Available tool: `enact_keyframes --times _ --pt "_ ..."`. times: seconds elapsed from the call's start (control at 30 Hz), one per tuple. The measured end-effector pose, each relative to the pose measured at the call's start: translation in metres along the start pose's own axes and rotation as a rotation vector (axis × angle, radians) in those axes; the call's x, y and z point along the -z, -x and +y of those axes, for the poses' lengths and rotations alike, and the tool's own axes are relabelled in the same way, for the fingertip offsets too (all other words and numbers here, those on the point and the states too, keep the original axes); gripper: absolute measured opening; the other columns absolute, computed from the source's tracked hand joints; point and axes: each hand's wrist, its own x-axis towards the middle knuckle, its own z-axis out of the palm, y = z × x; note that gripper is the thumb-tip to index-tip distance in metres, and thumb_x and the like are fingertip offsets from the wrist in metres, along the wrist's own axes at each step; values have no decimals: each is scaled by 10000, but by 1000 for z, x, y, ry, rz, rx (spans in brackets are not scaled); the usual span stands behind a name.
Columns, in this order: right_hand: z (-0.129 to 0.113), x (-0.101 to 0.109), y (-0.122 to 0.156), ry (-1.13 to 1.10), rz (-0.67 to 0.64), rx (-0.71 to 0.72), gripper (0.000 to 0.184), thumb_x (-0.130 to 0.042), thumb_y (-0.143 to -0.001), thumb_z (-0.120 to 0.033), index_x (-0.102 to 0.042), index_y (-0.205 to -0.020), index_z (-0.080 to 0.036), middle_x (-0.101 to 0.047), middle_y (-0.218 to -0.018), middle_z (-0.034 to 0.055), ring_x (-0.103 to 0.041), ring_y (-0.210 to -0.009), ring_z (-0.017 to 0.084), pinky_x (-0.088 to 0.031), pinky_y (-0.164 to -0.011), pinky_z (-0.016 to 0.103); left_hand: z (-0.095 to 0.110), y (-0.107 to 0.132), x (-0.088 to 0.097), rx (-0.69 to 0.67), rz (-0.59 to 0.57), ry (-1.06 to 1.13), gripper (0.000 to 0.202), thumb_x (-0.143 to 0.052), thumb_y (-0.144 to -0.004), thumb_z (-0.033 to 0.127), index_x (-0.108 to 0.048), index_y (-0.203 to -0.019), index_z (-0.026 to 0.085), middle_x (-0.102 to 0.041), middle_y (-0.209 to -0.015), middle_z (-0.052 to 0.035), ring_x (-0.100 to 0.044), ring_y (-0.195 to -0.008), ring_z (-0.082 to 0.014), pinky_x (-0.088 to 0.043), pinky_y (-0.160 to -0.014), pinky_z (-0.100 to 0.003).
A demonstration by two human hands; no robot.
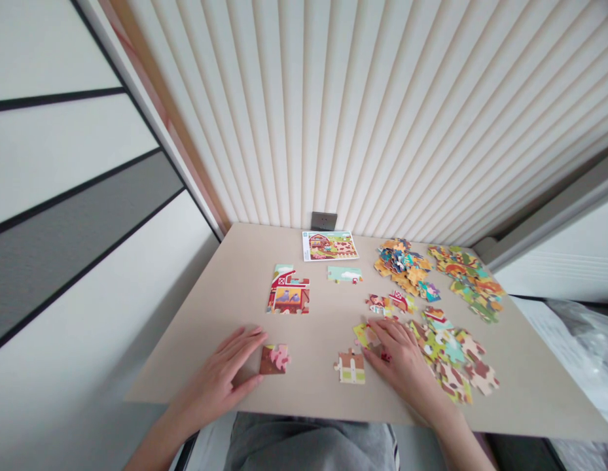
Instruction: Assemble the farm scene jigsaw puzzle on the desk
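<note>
Near the front edge of the smooth beige desk (196, 356), toward its left corner, the person's left hand (232, 373) is lying palm down, fingers loosely extended and thumb spread away, holding nothing. Left to right, a barn section (290, 301) of joined jigsaw pieces is sitting toward the back left corner, its right side showing knobs and notches, while a brown-and-pink piece (273, 361) is lying flat just beside the left thumb. A glossy rectangular picture card (330, 246) is resting by the back edge, below a dark socket (324, 220) on the ribbed cream wall (304, 118); a pale sky strip (343, 273) is lying before it. Closer to the front edge, a fence section (351, 369) is lying flat near the right hand (394, 347), which is reaching palm down over a yellow-green piece (361, 335), its fingers slightly parted; I can't tell whether they are pinching anything. Beyond those fingers, red barn-roof pieces (400, 301) are lying, and an orange-and-blue heap (402, 263) is rising toward the back edge. Green and cow-patterned pieces (453, 360) are scattering right of the wrist, and a flatter, leafy-coloured cluster (465, 278) is spreading along the right edge.
</note>
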Motion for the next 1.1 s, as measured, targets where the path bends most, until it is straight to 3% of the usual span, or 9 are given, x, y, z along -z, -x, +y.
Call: enact_keyframes --times 0.23,0.47,0.77,1.1 --pt "-5 -2 -4 28 4 -29 545 -614 -969 -403 -541 -1481 -233 -639 -1391 126 -550 -1320 335 -426 -1124 549 -2 1 -2 -9 -4 -17 700 -655 -969 395 -364 -1600 311 -482 -1594 -58 -407 -1503 -296 -447 -1195 -458" --pt "-2 -4 -1 40 14 -53 559 -629 -958 -433 -546 -1481 -255 -641 -1390 124 -552 -1315 342 -432 -1110 564 -3 1 -2 -24 -14 -24 698 -649 -977 407 -354 -1602 312 -475 -1599 -46 -408 -1503 -280 -425 -1214 -456" --pt "-6 -1 -7 -16 -18 -45 553 -627 -934 -336 -551 -1475 -252 -634 -1402 114 -562 -1315 323 -449 -1099 516 -2 1 -1 -1 10 6 677 -655 -972 386 -386 -1589 318 -495 -1584 -47 -413 -1500 -286 -460 -1186 -462" --pt "-7 -1 -6 34 3 -32 564 -643 -937 -341 -542 -1479 -225 -637 -1408 125 -560 -1319 334 -414 -1129 561 -1 1 0 -16 0 -21 692 -649 -977 372 -362 -1603 306 -494 -1584 -52 -407 -1503 -289 -451 -1193 -473"
